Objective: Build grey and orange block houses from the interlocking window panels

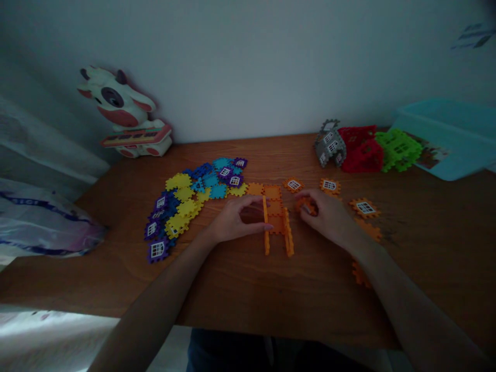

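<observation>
An orange structure of interlocking tiles (277,223) lies on the wooden table (248,289), with two side walls standing upright. My left hand (236,219) rests against its left wall, thumb and fingers curved around the wall's edge. To the right of the structure, my right hand (327,213) is closed on a loose orange tile (306,205). Loose orange window tiles (364,207) lie around my right hand.
A heap of yellow, blue and purple tiles (194,204) lies to the left. Finished grey, red and green tile houses (364,147) stand at the back right beside a light blue box (445,137). A cow toy (124,113) stands at back left, a plastic bag (39,222) at the left edge.
</observation>
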Demonstrator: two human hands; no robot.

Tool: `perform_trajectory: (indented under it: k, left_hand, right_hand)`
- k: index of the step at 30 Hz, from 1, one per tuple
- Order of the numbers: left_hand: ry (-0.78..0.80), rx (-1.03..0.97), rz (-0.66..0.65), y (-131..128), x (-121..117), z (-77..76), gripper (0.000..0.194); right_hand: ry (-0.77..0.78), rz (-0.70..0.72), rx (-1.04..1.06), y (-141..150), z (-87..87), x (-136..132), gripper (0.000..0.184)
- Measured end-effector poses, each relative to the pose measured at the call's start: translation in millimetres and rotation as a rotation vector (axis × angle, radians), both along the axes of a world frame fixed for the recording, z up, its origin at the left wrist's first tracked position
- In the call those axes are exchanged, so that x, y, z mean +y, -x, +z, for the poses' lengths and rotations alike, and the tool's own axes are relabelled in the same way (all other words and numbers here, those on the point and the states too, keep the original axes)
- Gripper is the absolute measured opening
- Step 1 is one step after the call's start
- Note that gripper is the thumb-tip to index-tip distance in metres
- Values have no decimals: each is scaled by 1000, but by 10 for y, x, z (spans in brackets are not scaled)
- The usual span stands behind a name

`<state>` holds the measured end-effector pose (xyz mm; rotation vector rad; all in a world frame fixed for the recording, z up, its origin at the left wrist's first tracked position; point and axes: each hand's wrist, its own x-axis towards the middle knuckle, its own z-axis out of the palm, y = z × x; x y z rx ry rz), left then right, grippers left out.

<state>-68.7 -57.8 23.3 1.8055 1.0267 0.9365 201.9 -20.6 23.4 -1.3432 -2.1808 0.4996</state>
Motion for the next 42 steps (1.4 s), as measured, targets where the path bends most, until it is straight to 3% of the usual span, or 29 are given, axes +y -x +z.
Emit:
perform_trajectory:
  k: [3,7,13,17,20,23,29,38,42]
  left_hand:
    - [-11,8,6,0,-1,-5,57]
    - [-17,22,7,-2,-1,-4,57]
    - [-34,29,8,-4,0,4,57]
    - [-21,19,-4,-7,0,5,56]
    - [14,-2,-16,-12,0,8,56]
    - [44,-6,-8,-21,-5,21,56]
    - [70,-18,11,-43,-27,56,57]
    - [71,-31,-5,-33,-12,11,54]
    - [77,-33,-25,-29,-11,3,54]
  right_hand:
    - [-70,98,-16,15,-7,-5,27]
    - [-35,105,-22,29,-36,-13,27]
    - [-32,-13,126,58,-26,-31,18]
    - [51,-205,331,81,50,-42,9]
    - [176,-366,387,80,71,-23,32]
    - [274,-414,439,70,23,17,45]
    - [247,-292,811,83,-52,75,56]
    - [380,-36,852,94,113,-19,64]
    - [399,117,805,102,138,-64,54]
